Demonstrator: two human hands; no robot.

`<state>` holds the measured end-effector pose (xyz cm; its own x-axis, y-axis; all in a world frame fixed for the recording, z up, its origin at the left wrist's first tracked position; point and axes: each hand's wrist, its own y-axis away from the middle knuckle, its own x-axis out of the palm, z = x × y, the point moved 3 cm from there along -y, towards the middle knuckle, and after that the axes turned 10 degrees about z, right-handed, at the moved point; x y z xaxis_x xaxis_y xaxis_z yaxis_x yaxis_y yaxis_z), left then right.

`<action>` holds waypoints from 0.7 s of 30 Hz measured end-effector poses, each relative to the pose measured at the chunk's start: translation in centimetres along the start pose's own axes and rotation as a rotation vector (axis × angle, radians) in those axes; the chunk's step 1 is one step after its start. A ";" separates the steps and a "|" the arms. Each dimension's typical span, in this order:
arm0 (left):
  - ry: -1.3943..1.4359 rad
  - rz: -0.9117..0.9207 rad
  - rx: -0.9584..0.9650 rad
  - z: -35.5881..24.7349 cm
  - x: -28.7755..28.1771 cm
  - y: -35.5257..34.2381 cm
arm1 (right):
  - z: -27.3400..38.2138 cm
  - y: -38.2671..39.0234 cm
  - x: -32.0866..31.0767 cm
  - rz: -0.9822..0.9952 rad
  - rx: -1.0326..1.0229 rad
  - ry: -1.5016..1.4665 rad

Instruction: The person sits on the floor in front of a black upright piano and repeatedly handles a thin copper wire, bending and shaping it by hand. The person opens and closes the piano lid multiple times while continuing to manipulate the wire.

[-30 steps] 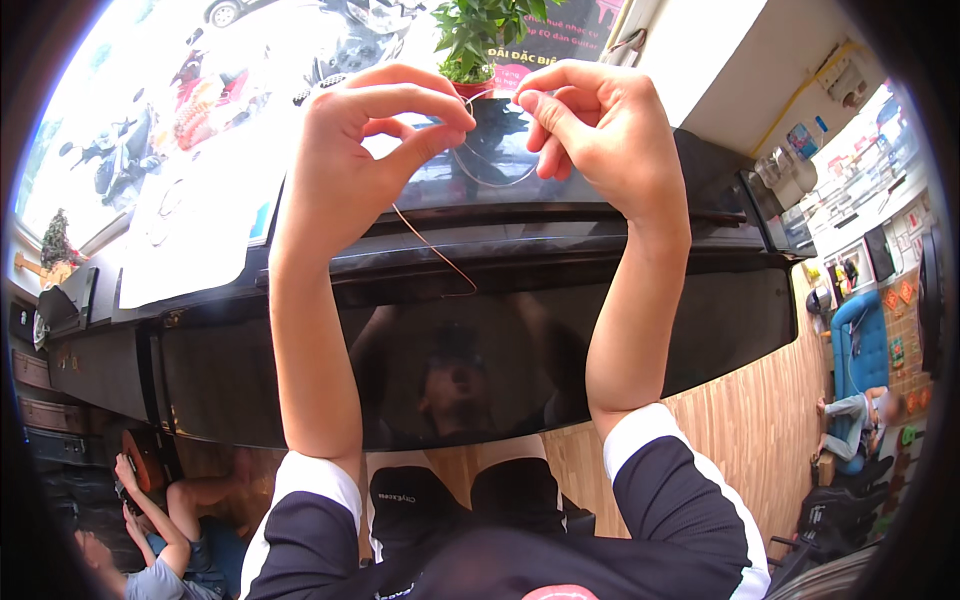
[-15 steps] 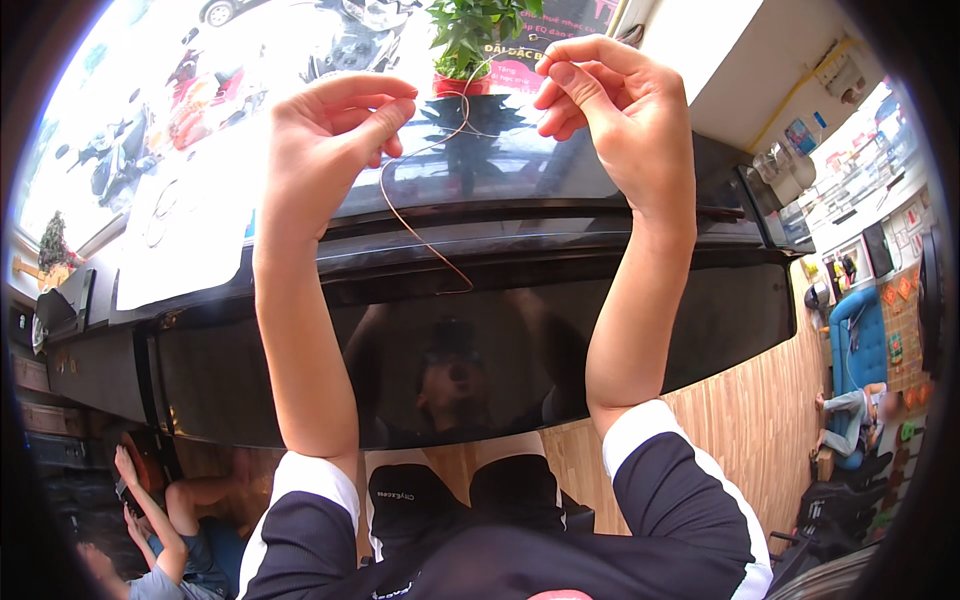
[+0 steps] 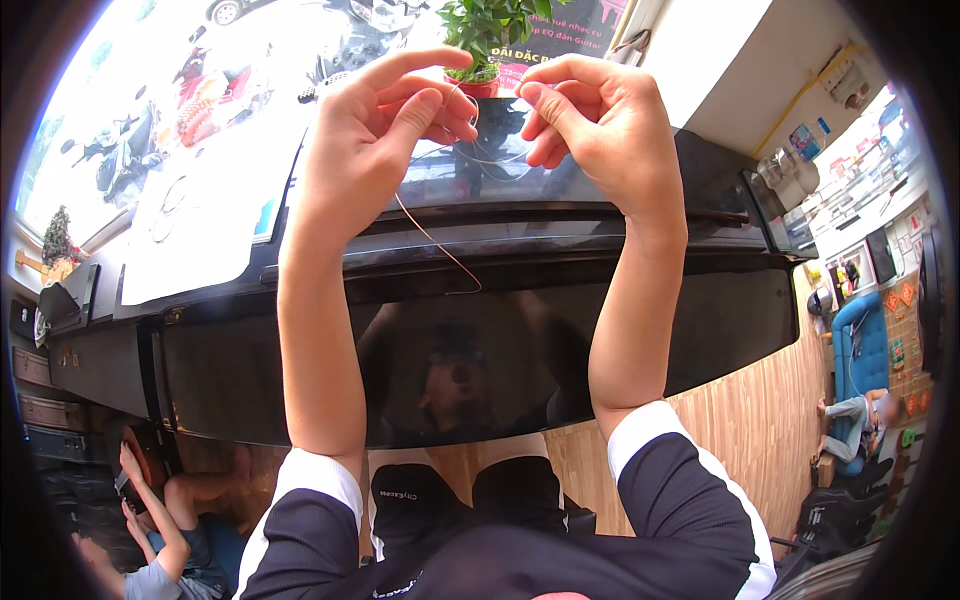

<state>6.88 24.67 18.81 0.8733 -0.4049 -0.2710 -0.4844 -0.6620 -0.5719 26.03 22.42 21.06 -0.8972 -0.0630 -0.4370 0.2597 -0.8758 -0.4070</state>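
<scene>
Glossy black table (image 3: 500,330) before us: white sheet (image 3: 205,255) toward left end, potted plant (image 3: 490,38) by far edge. Our left hand (image 3: 365,130) half-curled at thin wire (image 3: 439,243) (we cannot tell if holding); right hand (image 3: 618,130) pinching it narrowly. Wire loops between hands, tail dangling by near edge.

Wire (image 3: 436,243) partly hidden behind left fingers (image 3: 415,116); plant (image 3: 490,32), 1 car (image 3: 228,12) cut off by top edge.
</scene>
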 end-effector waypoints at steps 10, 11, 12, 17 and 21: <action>-0.159 0.067 0.081 -0.3 0.1 0.2 | -0.2 -0.1 -0.4 -0.011 0.050 0.016; -0.199 0.056 0.082 -0.5 0.2 0.1 | -0.1 0.0 -0.4 -0.006 0.056 0.023; -0.242 0.044 0.083 -0.7 0.2 0.1 | 0.0 0.0 -0.3 -0.006 0.055 0.032; -0.358 -0.027 0.139 -0.6 0.7 -0.2 | -0.4 0.0 -0.1 -0.038 0.047 0.068; -0.493 -0.130 0.230 -1.3 0.7 -0.2 | -0.5 -0.2 -0.2 -0.093 0.049 0.152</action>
<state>7.57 23.74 19.73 0.8728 0.0500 -0.4856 -0.3958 -0.5098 -0.7639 26.29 22.81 20.85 -0.8512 0.0892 -0.5172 0.1569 -0.8971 -0.4130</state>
